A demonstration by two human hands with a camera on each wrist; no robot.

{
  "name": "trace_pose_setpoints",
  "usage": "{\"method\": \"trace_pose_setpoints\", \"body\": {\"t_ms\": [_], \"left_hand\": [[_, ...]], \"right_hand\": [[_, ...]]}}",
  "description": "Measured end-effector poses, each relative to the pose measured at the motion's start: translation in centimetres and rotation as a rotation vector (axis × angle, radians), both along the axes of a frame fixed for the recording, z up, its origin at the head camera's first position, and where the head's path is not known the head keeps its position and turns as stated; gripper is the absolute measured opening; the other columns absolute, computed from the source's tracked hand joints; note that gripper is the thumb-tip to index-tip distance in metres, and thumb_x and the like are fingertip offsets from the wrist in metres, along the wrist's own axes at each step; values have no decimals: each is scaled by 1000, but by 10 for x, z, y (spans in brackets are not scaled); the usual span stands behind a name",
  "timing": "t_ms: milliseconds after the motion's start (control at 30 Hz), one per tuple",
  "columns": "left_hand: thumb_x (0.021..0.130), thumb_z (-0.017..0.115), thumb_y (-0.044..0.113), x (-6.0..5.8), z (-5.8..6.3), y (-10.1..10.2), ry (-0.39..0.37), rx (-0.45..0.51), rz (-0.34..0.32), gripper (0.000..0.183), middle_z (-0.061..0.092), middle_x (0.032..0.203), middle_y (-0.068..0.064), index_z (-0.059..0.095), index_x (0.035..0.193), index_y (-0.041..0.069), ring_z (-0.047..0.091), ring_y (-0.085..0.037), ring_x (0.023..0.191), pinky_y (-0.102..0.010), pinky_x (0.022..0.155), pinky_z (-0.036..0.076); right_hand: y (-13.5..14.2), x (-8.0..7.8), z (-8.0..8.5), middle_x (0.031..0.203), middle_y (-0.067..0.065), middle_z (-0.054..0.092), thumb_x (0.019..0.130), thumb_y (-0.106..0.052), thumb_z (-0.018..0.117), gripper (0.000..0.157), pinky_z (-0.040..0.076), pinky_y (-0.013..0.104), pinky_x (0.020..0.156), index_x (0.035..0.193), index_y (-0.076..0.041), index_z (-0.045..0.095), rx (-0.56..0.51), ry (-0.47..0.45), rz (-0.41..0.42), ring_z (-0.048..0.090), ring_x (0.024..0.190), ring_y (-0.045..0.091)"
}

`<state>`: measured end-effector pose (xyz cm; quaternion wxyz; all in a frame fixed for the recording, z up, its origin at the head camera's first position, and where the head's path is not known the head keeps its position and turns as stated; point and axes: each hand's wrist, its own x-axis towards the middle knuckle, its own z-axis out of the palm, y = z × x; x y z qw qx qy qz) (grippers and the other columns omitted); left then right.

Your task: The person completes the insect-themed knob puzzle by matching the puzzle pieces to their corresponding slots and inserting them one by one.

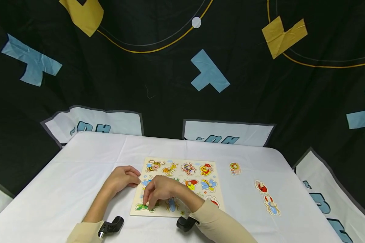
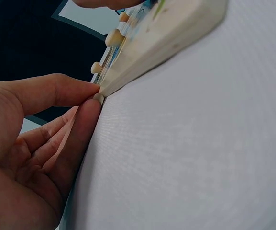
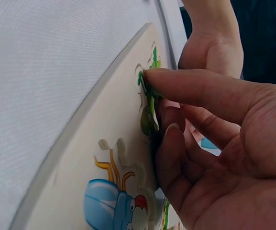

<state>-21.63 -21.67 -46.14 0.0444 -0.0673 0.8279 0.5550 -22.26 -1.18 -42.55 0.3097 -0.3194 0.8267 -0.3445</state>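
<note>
A wooden peg puzzle board with colourful insect pictures lies on the table. My right hand is over its near left corner. Thumb and fingers there pinch a green insect puzzle piece, which sits at its recess; the knob is mostly hidden by the fingers. Beside it on the board is a blue beetle picture. My left hand is at the board's left edge. In the left wrist view, the thumb and a finger touch that edge with their tips close together.
Right of the board lie three loose pieces: a yellow and pink one, a red ladybird and a blue beetle. A white cloth covers the table. Behind hangs a black curtain. Wooden knobs stick up from the board.
</note>
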Motion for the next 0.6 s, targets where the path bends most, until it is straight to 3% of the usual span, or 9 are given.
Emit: {"method": "trace_pose_setpoints", "body": {"t_ms": [600], "left_hand": [[75,76,2,0,-1,1,-15,-20,11,28,72,76,-3,69,101,-3,66,-13,69,-26,64,58]], "right_hand": [[2,-2,-6,63,-9,65,72,0,86,16,38,17,52,79,-12,78,-19,-35,-22,51,57,3]]}}
